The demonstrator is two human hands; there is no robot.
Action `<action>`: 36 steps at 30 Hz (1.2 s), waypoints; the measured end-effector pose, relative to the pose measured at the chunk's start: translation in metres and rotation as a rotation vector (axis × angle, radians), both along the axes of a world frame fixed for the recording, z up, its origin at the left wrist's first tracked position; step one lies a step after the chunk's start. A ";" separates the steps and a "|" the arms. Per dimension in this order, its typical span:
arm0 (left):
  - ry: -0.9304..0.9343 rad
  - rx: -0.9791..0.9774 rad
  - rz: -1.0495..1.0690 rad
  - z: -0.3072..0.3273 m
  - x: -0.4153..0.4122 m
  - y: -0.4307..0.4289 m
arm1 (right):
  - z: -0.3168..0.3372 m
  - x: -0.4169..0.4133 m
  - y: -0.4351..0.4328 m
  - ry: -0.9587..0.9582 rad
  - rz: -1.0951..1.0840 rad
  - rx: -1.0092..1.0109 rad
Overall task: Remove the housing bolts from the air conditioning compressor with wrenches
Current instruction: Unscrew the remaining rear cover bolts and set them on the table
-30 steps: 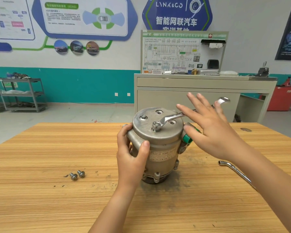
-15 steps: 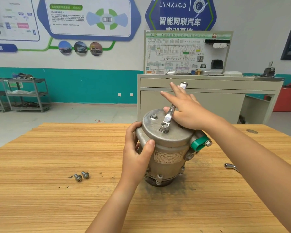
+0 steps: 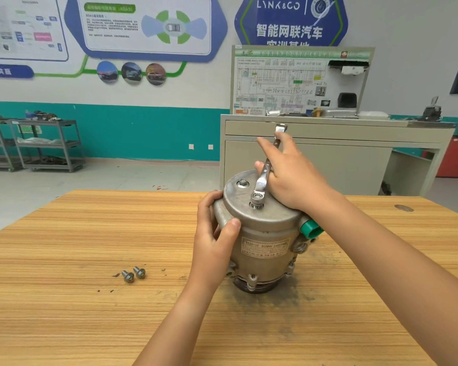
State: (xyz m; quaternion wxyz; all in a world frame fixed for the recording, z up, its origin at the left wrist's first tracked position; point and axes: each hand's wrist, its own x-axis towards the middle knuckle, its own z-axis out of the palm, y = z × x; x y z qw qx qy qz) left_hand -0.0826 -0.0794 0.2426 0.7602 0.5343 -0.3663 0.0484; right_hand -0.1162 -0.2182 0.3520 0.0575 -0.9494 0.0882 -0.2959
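The grey metal compressor (image 3: 265,233) stands upright on the wooden table (image 3: 90,260), with a green cap (image 3: 311,229) on its right side. My left hand (image 3: 214,233) grips the housing's left side. A chrome ring wrench (image 3: 265,175) sits on a raised bolt (image 3: 257,204) near the front of the top face, its handle pointing away from me. My right hand (image 3: 291,175) holds the wrench handle, thumb on its left, index finger stretched along it. A second bolt (image 3: 242,183) remains seated at the top's back left. Two removed bolts (image 3: 134,274) lie on the table to the left.
A beige cabinet (image 3: 328,154) with a wiring display board (image 3: 299,80) stands behind the table. Metal shelf carts (image 3: 43,143) line the teal wall at the left. A dark grimy patch surrounds the compressor's base.
My right hand went from open beside the wrench to holding it, and swung the handle counterclockwise from pointing right to pointing away. The second wrench on the table is now hidden behind my right arm.
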 end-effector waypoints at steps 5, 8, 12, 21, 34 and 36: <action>-0.007 0.018 -0.018 0.001 -0.003 -0.004 | -0.003 -0.008 -0.006 -0.098 -0.040 -0.066; 0.002 0.014 -0.024 0.001 -0.004 -0.006 | -0.005 -0.010 -0.008 -0.150 -0.040 -0.104; 0.000 0.011 -0.015 0.002 -0.005 -0.004 | -0.006 -0.012 -0.007 -0.344 0.011 -0.062; -0.006 -0.010 0.034 0.001 -0.009 -0.006 | 0.002 -0.033 0.006 -0.550 0.063 -0.172; 0.002 -0.057 0.090 -0.005 -0.020 -0.011 | -0.018 -0.121 0.022 0.087 -0.209 -0.526; 0.004 -0.047 0.094 -0.005 -0.020 -0.011 | -0.020 -0.122 0.020 0.104 -0.222 -0.556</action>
